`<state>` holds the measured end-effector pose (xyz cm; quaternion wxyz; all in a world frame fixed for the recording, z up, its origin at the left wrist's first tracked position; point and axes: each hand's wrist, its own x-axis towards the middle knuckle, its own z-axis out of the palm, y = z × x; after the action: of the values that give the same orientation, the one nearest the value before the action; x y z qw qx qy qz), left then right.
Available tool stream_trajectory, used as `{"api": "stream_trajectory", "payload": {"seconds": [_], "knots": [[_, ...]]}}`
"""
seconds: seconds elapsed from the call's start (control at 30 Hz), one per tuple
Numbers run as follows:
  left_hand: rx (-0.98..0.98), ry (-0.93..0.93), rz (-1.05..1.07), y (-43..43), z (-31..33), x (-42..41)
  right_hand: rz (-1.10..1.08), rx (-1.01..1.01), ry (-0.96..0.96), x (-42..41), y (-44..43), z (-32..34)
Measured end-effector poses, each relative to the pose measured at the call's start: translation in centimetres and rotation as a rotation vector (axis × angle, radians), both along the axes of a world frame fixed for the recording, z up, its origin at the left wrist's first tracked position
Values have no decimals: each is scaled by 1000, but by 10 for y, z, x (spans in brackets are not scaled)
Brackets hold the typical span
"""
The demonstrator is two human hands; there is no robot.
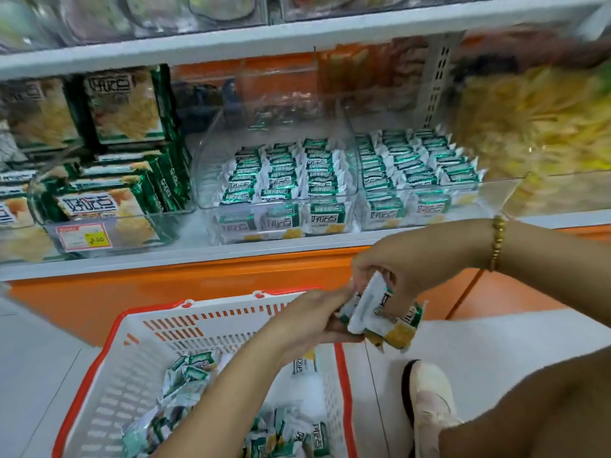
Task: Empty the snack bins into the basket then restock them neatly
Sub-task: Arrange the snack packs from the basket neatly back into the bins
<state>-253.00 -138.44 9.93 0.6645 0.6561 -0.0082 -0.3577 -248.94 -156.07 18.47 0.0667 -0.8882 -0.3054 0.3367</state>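
My left hand [307, 320] and my right hand [403, 262] meet above the right rim of the white basket [132, 332]. Both grip a small stack of green-and-white snack packets [383, 320]. The right fingers pinch the top packet. Loose packets [185, 375] of the same kind lie in the basket's bottom. On the shelf, two clear bins [277, 209] [496, 190] hold the same packets in tidy upright rows.
Larger green cracker boxes [122, 107] stand in a bin at left with a price tag [82, 238]. Yellow blurred snacks fill a bin [542, 127] at right. An orange shelf base [198, 282] runs below. My white shoe [429, 401] rests beside the basket.
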Motion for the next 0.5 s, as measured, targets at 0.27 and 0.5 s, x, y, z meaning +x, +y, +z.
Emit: {"api": "stream_trajectory", "payload": {"seconds": [0.27,0.5], "knots": [[11,-183,-96,-40,24,11,-254,353,-121,-6,-44,23],[-122,-309,45,-93,27,34,-461,424,-49,-5,-117,39]]}}
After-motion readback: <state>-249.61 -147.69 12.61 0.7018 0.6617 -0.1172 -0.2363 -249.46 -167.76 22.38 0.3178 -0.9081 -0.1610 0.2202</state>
